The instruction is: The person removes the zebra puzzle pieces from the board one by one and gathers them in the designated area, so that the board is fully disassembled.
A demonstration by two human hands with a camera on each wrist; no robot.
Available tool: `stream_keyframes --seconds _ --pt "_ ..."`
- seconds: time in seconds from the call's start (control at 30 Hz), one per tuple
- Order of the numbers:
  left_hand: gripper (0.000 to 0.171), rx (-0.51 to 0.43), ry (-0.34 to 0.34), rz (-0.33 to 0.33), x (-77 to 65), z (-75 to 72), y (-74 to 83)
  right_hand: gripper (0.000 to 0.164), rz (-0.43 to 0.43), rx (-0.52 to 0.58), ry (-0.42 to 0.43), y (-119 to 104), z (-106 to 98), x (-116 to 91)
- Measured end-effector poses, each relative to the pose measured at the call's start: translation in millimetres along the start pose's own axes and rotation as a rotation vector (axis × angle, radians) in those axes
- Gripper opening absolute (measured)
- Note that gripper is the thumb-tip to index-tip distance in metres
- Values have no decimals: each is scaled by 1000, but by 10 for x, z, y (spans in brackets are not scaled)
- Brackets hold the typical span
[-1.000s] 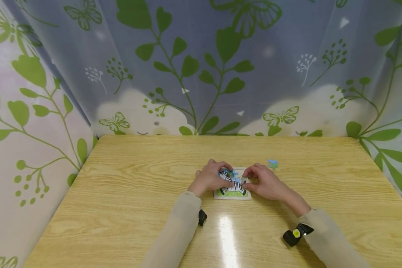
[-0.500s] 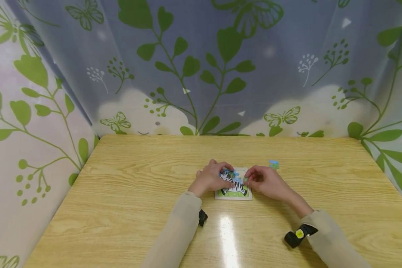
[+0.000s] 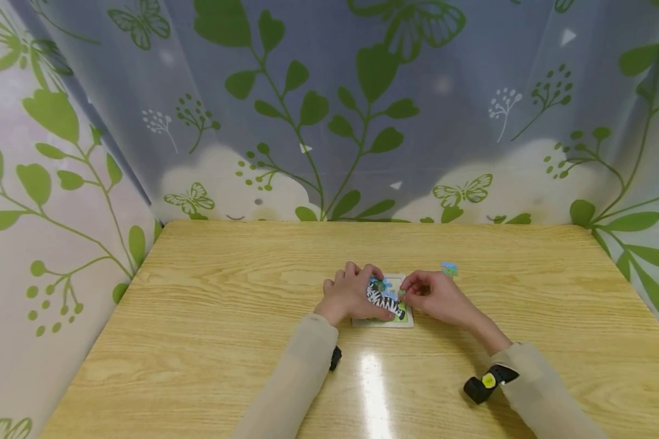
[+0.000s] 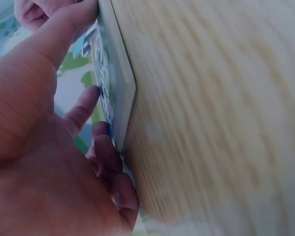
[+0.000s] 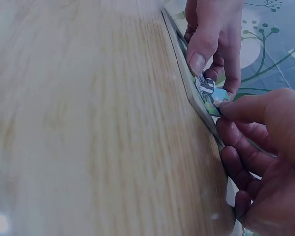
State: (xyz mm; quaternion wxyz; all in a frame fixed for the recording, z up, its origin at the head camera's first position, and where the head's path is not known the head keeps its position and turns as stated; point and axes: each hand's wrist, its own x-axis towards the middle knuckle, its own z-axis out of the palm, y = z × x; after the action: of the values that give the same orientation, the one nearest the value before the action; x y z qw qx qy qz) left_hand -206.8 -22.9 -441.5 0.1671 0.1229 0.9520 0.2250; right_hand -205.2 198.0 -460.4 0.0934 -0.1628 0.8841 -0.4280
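A small zebra jigsaw puzzle in a pale tray [image 3: 399, 325] lies on the table, partly filled, with bare backing at its upper right. My left hand [image 3: 351, 297] is spread over its left side; the thumb presses near the zebra's legs and the fingertips rest along the top left. From the right, my right hand [image 3: 438, 297] pinches a small blue and green puzzle piece [image 5: 219, 96] between thumb and fingers, tilted up at the tray's right edge. Its other fingers curl beside the tray in the right wrist view. My left hand hides part of the puzzle.
A loose blue and green puzzle piece [image 3: 448, 268] lies just beyond my right hand. The wood-grain table [image 3: 225, 274] reaches back to a curtain [image 3: 329, 122] printed with leaves and butterflies. Each wrist bears a black strapped camera, such as the right wrist camera [image 3: 479, 389].
My left hand has shifted slightly right, its thumb sliding down to the zebra's legs and its fingers spreading. My right hand pulled back slightly from the tray, still pinching the piece.
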Motion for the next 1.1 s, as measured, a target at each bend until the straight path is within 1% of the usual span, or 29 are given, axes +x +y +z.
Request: stream_keyframes --seconds 0.13,0.23,0.4,0.5,0.63,0.8,0.97,1.1 --pt "75 2 3 -11 -1 -10 15 11 39 24 4 -18 -6 4" --pt "75 0 2 -8 -1 -12 18 13 57 59 9 -20 -40 -14" --pt "74 -2 -9 18 -14 -7 8 16 78 81 49 44 -185 -102" --pt "72 -20 -15 46 -39 -17 -16 17 82 54 86 98 -323 -185" --pt "67 -56 -13 102 -76 -43 -62 17 84 1 135 186 -522 -303" --pt "52 -80 0 163 -126 -63 -117 15 61 -80 193 334 -721 -405" --pt "36 -82 -11 218 -167 -56 -173 15 46 -128 228 474 -860 -436" --pt "34 -80 -17 220 -162 -51 -188 16 49 -156 243 556 -935 -410"
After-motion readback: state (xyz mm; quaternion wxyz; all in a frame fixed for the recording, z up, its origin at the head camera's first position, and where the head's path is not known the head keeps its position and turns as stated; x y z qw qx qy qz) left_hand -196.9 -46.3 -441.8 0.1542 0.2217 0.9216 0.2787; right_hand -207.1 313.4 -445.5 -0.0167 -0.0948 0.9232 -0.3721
